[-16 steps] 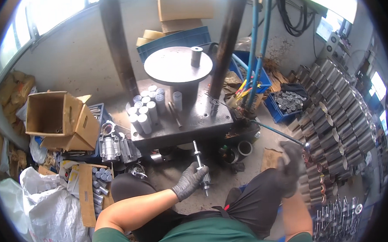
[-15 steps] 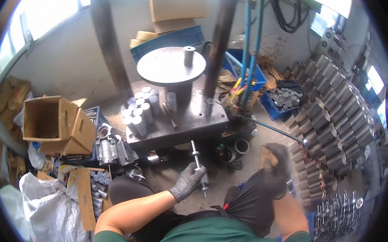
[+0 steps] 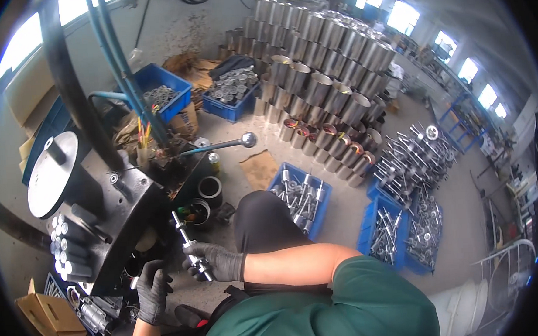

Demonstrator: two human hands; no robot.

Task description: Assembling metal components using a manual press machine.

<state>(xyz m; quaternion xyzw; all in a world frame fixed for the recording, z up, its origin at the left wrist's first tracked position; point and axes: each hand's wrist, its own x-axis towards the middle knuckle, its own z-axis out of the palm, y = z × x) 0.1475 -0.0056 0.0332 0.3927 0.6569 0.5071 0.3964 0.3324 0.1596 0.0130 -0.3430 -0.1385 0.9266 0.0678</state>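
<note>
My right hand (image 3: 218, 262), in a dark grey glove, is closed around a stepped metal shaft (image 3: 183, 234) with thicker collars along it. The shaft tilts, its thin end pointing up and to the left, while its lower end comes out below my fingers. Close by on the left is my gloved left hand (image 3: 154, 294), apart from the shaft, its fingers loosely bent and thumb apart. A small pale cylindrical end (image 3: 135, 282) shows beside its fingers; I see no grip on it. Both hands are in front of the black metal press table (image 3: 123, 221).
On the press table stand a round plate (image 3: 41, 180) and several grey cylinders (image 3: 73, 269). A ball-ended lever (image 3: 248, 140) sticks out rightward. Blue crates (image 3: 321, 211) hold shafts on the floor to the right. Metal sleeves (image 3: 330, 61) are stacked behind them. A cardboard box (image 3: 52, 322) stands lower left.
The view has swung to the right. The shaft has passed from my left hand to my right hand, which has come in from the right. My left hand has let go.
</note>
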